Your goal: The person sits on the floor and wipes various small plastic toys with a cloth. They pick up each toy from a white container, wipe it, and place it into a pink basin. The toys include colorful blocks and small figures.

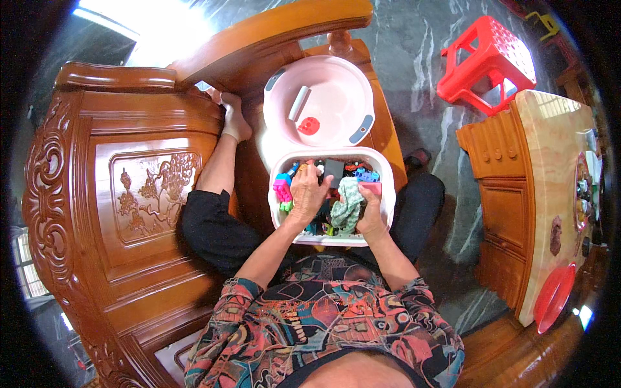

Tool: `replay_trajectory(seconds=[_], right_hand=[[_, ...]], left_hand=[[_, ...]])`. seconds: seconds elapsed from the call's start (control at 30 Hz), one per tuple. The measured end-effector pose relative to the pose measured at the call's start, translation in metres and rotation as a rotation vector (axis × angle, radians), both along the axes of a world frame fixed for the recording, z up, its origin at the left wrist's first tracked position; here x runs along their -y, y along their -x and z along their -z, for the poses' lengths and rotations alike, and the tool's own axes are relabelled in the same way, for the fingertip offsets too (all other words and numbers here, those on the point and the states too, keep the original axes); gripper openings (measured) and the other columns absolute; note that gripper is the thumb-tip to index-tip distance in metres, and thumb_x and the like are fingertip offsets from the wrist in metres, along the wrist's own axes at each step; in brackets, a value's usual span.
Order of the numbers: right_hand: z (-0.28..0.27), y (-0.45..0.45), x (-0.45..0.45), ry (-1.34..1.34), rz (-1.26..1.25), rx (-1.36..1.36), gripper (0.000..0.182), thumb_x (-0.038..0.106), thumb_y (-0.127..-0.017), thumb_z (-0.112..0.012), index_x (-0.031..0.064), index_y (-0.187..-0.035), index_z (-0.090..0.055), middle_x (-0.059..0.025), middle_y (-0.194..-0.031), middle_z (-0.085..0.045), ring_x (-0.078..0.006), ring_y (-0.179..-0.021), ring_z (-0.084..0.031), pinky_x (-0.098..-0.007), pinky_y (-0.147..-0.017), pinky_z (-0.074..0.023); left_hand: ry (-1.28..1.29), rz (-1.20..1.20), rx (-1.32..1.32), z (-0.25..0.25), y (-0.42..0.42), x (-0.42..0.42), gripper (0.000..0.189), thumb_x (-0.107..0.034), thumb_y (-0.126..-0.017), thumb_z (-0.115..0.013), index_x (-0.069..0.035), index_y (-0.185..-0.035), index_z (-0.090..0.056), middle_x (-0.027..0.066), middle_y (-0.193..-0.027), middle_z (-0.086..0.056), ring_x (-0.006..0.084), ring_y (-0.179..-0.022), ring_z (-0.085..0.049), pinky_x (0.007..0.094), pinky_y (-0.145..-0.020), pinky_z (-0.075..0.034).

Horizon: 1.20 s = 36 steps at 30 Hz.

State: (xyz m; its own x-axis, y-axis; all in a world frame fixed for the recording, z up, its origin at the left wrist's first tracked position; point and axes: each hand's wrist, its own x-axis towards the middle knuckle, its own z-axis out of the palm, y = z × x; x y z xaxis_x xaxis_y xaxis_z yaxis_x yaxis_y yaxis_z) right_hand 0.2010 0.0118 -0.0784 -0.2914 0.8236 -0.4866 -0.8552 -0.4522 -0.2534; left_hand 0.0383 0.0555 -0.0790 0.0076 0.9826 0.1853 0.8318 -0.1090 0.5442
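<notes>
A white plastic basin (pixel 391 203) full of small toys stands between my legs. Over its left half my left hand (pixel 308 191) reaches in among the toys, its fingertips at small yellow and white pieces; whether it grips one cannot be told. My right hand (pixel 371 209), at the basin's right side, is closed on a green-and-white checked cloth (pixel 347 206) and a pink block (pixel 372 188). Pink building blocks (pixel 282 189) lie at the left wall, blue blocks (pixel 366 175) at the upper right. A dark grey block (pixel 334 172) sits between the hands.
Just beyond stands a pink tub (pixel 339 104) holding a white cylindrical piece (pixel 300 103) and a red round piece (pixel 309 126). Around are the carved wooden bench (pixel 155 194), a red plastic stool (pixel 490 63), and a stone-topped table (pixel 543 203) with a red bowl (pixel 555 298) at its edge.
</notes>
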Motion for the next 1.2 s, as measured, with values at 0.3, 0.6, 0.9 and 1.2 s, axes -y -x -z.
replay_trajectory(seconds=[0.3,0.6,0.9,1.2], right_hand=[[-0.004,0.001,-0.002,-0.058,0.058,0.106,0.028,0.022,-0.088,-0.050,0.0019,-0.106,-0.058,-0.0098,-0.092,-0.065,-0.0226,-0.078,-0.063,-0.0354,-0.073,-0.0528],[-0.008,0.006,0.003,-0.033,0.150,0.207,0.022,0.020,-0.086,-0.057,0.0053,-0.102,-0.061,-0.0072,-0.089,-0.066,-0.0218,-0.080,-0.064,-0.0365,-0.074,-0.0528],[-0.018,0.005,0.011,-0.216,0.076,0.146,0.032,0.019,-0.082,-0.061,0.0034,-0.110,-0.056,-0.0084,-0.095,-0.064,-0.0219,-0.087,-0.063,-0.0374,-0.078,-0.0544],[-0.131,0.019,0.000,-0.555,0.187,0.443,0.039,0.016,-0.082,-0.062,-0.0009,-0.114,-0.049,-0.0087,-0.100,-0.061,-0.0157,-0.088,-0.062,-0.0318,-0.083,-0.0514]], left_hand=[[-0.030,0.061,-0.396,0.008,-0.023,0.003,0.088,-0.042,-0.057,-0.077,0.009,-0.119,-0.041,0.0175,-0.092,-0.051,0.0333,-0.090,-0.053,0.0454,-0.077,-0.040],[0.105,-0.111,0.268,-0.009,0.005,0.006,0.074,-0.023,-0.067,-0.072,0.005,-0.125,-0.035,0.0215,-0.096,-0.058,0.0328,-0.085,-0.060,0.0427,-0.077,-0.047],[0.673,0.082,1.669,-0.110,0.050,0.009,0.038,-0.020,-0.088,-0.039,-0.003,-0.121,-0.046,0.0129,-0.103,-0.059,0.0237,-0.085,-0.062,0.0378,-0.063,-0.056],[0.903,0.267,1.665,-0.142,0.054,0.004,0.038,-0.023,-0.093,-0.033,-0.003,-0.122,-0.045,0.0168,-0.105,-0.059,0.0260,-0.083,-0.062,0.0397,-0.065,-0.055]])
